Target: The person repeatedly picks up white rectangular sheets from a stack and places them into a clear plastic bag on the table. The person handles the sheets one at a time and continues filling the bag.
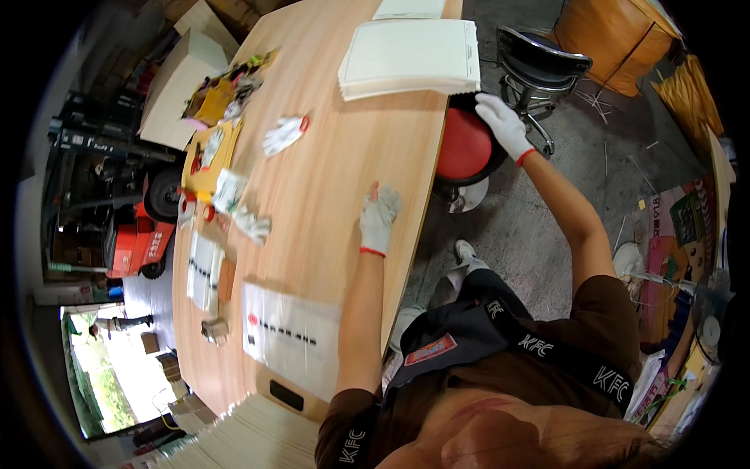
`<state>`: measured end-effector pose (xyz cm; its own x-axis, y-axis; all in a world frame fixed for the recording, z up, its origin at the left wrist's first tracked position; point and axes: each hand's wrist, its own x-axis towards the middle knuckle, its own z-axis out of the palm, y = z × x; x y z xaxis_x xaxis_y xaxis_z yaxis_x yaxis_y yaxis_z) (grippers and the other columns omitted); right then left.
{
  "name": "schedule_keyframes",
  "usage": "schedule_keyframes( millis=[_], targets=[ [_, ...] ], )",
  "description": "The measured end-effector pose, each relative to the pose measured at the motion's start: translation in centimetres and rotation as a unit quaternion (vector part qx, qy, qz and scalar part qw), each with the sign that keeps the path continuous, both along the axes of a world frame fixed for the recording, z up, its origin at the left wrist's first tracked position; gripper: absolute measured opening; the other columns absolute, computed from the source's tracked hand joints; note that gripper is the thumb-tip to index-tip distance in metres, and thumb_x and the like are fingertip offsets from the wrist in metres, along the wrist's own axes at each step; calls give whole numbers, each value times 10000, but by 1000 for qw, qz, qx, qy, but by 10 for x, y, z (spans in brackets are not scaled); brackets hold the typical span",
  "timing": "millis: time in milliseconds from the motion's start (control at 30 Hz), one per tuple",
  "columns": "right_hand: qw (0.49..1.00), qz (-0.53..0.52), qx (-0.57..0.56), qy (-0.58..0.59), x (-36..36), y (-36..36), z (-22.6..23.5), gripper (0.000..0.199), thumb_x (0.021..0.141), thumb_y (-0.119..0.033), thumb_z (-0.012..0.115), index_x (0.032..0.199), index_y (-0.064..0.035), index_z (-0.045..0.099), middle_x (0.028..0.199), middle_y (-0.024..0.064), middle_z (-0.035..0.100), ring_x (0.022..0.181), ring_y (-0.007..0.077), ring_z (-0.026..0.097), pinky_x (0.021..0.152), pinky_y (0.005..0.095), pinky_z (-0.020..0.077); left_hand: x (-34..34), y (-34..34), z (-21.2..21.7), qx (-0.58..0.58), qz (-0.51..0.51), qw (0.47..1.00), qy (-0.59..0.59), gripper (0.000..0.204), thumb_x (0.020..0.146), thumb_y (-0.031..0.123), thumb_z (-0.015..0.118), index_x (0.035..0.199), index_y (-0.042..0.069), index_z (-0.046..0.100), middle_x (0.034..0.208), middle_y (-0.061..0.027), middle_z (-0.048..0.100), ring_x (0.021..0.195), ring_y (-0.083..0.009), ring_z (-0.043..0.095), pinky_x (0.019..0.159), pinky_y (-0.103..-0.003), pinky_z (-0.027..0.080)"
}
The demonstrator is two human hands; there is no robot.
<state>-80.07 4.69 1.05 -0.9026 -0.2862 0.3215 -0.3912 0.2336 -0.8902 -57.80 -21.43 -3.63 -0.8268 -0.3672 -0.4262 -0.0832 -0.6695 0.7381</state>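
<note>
My left hand [380, 215], in a white knitted glove with a red cuff, rests on the wooden table [328, 180]. One fingertip shows bare, and the fingers lie loosely with nothing visible in them. My right hand [504, 125], gloved likewise, is stretched out at the black rim of a round red stool [463, 144] beside the table edge. Its fingers are extended; whether they touch the rim I cannot tell. Just beyond it lies a stack of large white sheets [410, 56] at the table's edge. Nearer my left forearm is a clear plastic bag [293, 336] with dark print.
Loose white gloves [285, 136], a bundle of plastic bags [205, 270] and a tape roll [186, 209] lie on the table. A black office chair [543, 62] stands at the far right. Past the table's left side is a red forklift [141, 242].
</note>
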Motion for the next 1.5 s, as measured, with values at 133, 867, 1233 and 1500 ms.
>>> schedule_keyframes(
  millis=[133,867,1233,1500],
  targets=[
    [990,-77,33,-115,-116,-4,0,645,852,-490,527,1287,-18,462,1299,145,503,1232,238,441,1028,318,307,-116,-35,-30,113,31,993,-23,464,932,353,472,1328,128,382,1431,-190,295,1276,-340,363,1031,-484,342],
    [831,70,-289,-470,-206,-36,-74,636,819,-221,666,1323,-11,339,1175,106,535,1022,188,573,829,315,507,-264,-67,-37,46,153,986,-47,230,908,91,449,1133,72,495,1115,-72,547,978,-250,567,852,-492,510],
    [865,42,-285,-410,32,-53,-64,544,808,-173,633,1272,-8,404,1136,91,541,1013,196,555,830,334,480,-40,-70,-37,13,199,979,-39,238,870,76,523,1102,26,517,1019,-107,591,879,-256,613,734,-451,565],
    [859,-1,-331,-390,206,-81,-63,498,820,-137,625,1266,-49,422,1154,55,531,1023,174,539,861,326,457,138,-69,-26,-68,196,977,-49,336,903,147,518,1221,44,479,1032,-84,584,924,-216,590,755,-362,526]
  ],
)
